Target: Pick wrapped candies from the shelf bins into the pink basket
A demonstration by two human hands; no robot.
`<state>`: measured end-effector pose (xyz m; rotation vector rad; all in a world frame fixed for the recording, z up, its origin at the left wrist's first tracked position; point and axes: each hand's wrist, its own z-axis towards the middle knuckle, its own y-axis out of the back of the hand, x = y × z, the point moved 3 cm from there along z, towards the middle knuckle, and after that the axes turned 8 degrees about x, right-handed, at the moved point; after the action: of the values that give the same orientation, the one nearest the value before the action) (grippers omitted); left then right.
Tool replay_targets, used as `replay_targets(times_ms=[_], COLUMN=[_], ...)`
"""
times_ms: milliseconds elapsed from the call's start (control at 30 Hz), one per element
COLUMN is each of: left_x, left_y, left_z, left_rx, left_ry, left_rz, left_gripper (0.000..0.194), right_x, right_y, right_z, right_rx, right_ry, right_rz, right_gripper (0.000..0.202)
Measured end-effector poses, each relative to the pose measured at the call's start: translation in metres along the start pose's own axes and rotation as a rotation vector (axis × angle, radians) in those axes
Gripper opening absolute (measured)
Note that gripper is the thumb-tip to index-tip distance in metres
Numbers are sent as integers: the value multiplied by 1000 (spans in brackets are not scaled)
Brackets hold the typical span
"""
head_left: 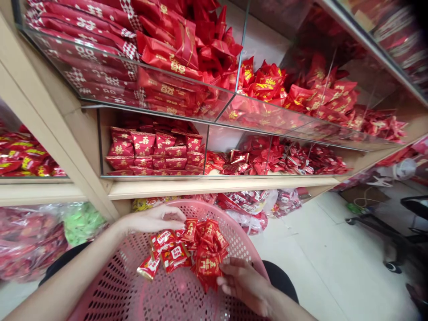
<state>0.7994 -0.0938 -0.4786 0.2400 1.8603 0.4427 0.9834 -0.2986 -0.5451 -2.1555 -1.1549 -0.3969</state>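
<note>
The person's left forearm (pixel 72 272) and right forearm (pixel 292 307) lie nearest the camera, reaching in over a pink basket (pixel 245 236) from either side. Inside it, the packets lie between the hands in two touching clusters: the gold-lettered pile (pixel 209 264) on the right, the white-lettered packets (pixel 175 253) on the left. The pile's long axis runs roughly away from the person, from beside the left fingertips down to the right fingers, so the hands meet it at opposite ends. The left hand (pixel 155 218) is at the far left, palm hollowed and fingers loosely curled, with no packet visible in it; whether its fingertips touch the pile's far end is unclear. The right hand (pixel 245 283) is at the near right, its fingers against the pile's edge; whether they pinch a packet cannot be told. The hands are apart, with the pile across the gap. For the pile's near end the right hand is closer; for its far end, the left. Beyond the basket stands a shelf (pixel 220 188) holding more red packets (pixel 143 145).
</note>
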Motion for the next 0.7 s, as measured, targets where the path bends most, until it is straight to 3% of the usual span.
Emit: replay_targets(times_ms=[133,700], left_x=[0,0], left_y=[0,1], left_z=[-1,-2], left_rx=[-7,-16], left_ry=[3,5], left_rz=[5,8], left_gripper=[37,37], right_x=[2,11], right_y=[2,1], right_z=[6,12], right_rx=[-67,-50], right_ry=[64,92], right_rz=[54,122], right_gripper=[21,29])
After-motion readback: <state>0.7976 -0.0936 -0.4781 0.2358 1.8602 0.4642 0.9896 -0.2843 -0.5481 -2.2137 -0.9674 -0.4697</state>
